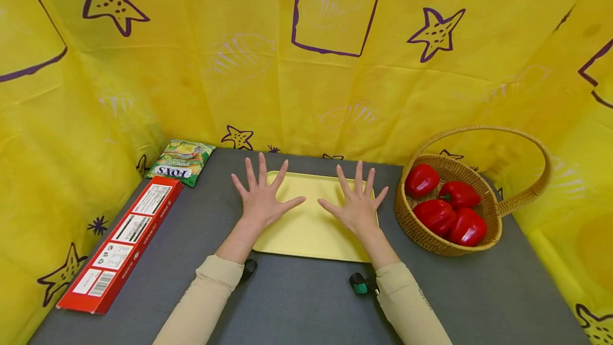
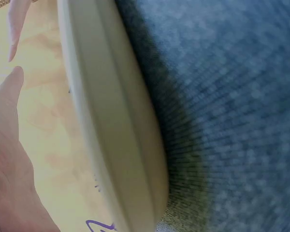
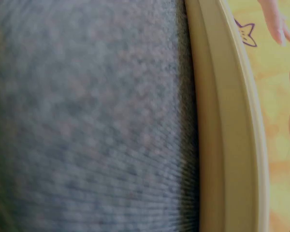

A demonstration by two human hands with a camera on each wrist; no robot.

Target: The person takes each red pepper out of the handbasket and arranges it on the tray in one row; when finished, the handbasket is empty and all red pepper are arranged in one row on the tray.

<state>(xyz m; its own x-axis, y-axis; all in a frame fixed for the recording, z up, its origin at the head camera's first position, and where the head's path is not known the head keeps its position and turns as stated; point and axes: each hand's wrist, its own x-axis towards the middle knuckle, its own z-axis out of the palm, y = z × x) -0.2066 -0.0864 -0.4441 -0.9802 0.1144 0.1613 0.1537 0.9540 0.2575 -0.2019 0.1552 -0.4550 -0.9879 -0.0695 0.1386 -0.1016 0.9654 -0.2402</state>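
Note:
Both hands are held out with fingers straight and spread wide, palms down, and nothing in them. In the head view my left hand [image 1: 261, 198] overlaps the left side of a pale yellow tray [image 1: 311, 228]. My right hand [image 1: 356, 204] overlaps the tray's right side, the two thumbs pointing at each other across a gap. The left wrist view has the tray's rim [image 2: 111, 116] up close, with part of the left hand [image 2: 9, 164] at the left edge. Likewise the rim [image 3: 232, 116] fills part of the right wrist view.
On the right stands a wicker basket [image 1: 416, 230] with a tall handle, holding several red bell peppers [image 1: 433, 216]. A green Fox's packet [image 1: 182, 161] lies at the back left, beside a long red box [image 1: 122, 244]. Yellow patterned cloth [image 1: 287, 95] hangs around the grey table [image 1: 297, 302].

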